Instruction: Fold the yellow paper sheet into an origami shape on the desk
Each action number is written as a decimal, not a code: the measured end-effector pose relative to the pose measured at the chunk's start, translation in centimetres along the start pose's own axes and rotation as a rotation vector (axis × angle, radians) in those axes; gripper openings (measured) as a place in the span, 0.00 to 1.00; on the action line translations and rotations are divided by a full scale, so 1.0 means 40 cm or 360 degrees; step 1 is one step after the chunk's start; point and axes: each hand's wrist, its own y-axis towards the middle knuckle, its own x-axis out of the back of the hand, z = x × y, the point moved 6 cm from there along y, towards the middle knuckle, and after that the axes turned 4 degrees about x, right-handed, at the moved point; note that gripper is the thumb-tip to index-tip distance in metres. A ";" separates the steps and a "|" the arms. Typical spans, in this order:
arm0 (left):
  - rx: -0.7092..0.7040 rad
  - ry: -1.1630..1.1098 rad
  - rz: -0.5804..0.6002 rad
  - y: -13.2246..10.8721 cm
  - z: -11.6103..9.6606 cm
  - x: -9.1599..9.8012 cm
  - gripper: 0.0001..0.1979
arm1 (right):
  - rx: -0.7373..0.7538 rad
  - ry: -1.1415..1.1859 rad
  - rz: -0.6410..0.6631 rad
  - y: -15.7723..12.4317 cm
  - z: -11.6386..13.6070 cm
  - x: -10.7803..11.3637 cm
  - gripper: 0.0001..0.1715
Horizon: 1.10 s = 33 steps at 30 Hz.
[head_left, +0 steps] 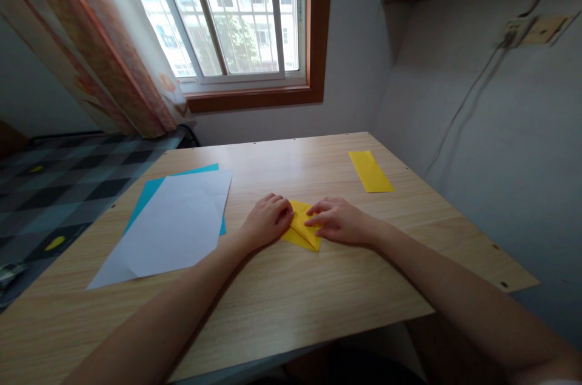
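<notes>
A piece of yellow paper (301,228), folded into a small shape with slanting creases, lies flat on the wooden table (273,306) between my hands. My left hand (270,219) is closed at the paper's left edge, its fingers curled and pressed together on it. From the other side, my right hand (337,221) rests its fingertips on the right part of the paper, with the fingers apart. Both hands cover some of the paper's edges.
Left on the table, a large white sheet (177,221) overlaps a blue sheet (145,197). A yellow paper strip (370,171) lies at the back right. Beyond the table are a window (227,15), a curtain (104,39) and a wall socket (518,32) with a cable.
</notes>
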 end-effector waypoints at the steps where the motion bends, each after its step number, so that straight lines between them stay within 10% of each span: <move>1: 0.0010 0.0009 -0.0006 0.000 0.000 -0.001 0.08 | -0.0004 -0.0009 0.0001 0.000 0.001 0.000 0.17; 33: 0.0163 0.0074 -0.0070 0.000 0.004 -0.019 0.03 | -0.0033 -0.0005 0.0064 0.001 0.007 -0.002 0.17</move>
